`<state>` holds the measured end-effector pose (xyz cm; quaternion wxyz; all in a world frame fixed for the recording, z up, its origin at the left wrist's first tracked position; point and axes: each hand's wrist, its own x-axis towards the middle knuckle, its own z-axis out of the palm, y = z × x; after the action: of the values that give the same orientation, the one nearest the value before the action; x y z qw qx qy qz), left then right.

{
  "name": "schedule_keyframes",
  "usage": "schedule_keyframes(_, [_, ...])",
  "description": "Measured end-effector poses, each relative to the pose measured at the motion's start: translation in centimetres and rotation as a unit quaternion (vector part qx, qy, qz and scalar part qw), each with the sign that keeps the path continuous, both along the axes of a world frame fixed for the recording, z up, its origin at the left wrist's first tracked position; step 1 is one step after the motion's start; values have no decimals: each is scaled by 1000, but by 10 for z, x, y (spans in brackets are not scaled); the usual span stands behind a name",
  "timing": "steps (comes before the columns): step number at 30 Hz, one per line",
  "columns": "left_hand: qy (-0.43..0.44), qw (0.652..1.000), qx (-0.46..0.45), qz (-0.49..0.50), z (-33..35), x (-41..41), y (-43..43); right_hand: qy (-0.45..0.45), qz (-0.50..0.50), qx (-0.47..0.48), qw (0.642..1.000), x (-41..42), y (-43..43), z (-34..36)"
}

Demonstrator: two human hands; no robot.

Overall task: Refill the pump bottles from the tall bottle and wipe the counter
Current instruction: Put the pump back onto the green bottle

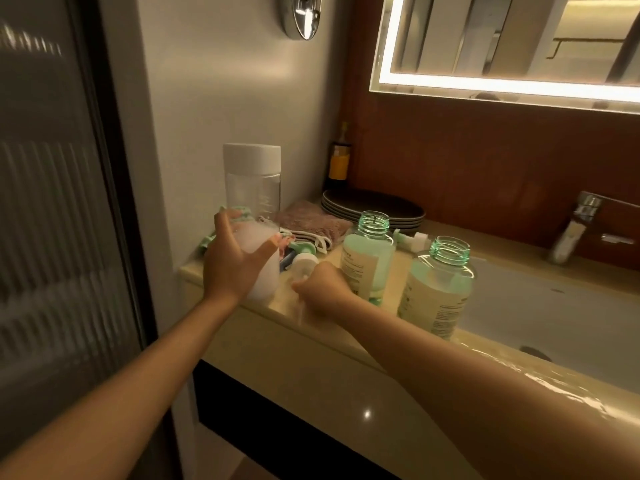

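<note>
Left hand (239, 258) wraps thumb and fingers around the lower half of the tall bottle (252, 188), a clear cylinder with a white cap that stands upright near the left end of the worktop (277, 306), close to the wall. Milky white liquid fills the bottle's lower part; above the hand the bottle is clear.

Right hand (322, 289) is curled into a loose fist just above the worktop's front edge, between the tall bottle and the nearer of two pump bottles (369, 258). A pale blur hangs under the fist, but whether the fingers pinch anything cannot be told. A white pump head (304, 262) lies just behind this hand.

Both pump bottles stand upright with open, green-tinted threaded necks and no pumps fitted. The second bottle (440, 289) stands to the right, at the rim of the sink (554, 306). Each carries a pale label and holds light liquid. A second pump (412, 240) lies on its side behind them.

Further back, a brownish folded cloth (311, 220) rests beside a stack of dark plates (374, 206), with a small yellow-and-dark bottle (339, 161) in the corner. A chrome tap (575, 226) stands at right, below a mirror (502, 46) with a lit border. A ribbed glass door (52, 202) fills the left.
</note>
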<state>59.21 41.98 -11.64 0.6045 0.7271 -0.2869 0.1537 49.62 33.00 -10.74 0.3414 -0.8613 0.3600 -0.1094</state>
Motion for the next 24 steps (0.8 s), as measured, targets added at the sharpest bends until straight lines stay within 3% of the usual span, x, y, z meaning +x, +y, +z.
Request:
schedule_keyframes(3, [-12,1000,-5,-8,1,0,-1,-16,-22,25,999,2,-2,1])
schedule_keyframes(7, [-11,1000,-7,-21,0,1,-1,-57,-27,-12,998,-6,-5,5])
schedule_keyframes(18, [31,999,-26,-30,-6,-21,-10,-163,9,3,987,-73,0,57])
schedule_keyframes(24, [3,999,-14,-45,-10,-41,-39,-289,7,37,957,-120,-14,92])
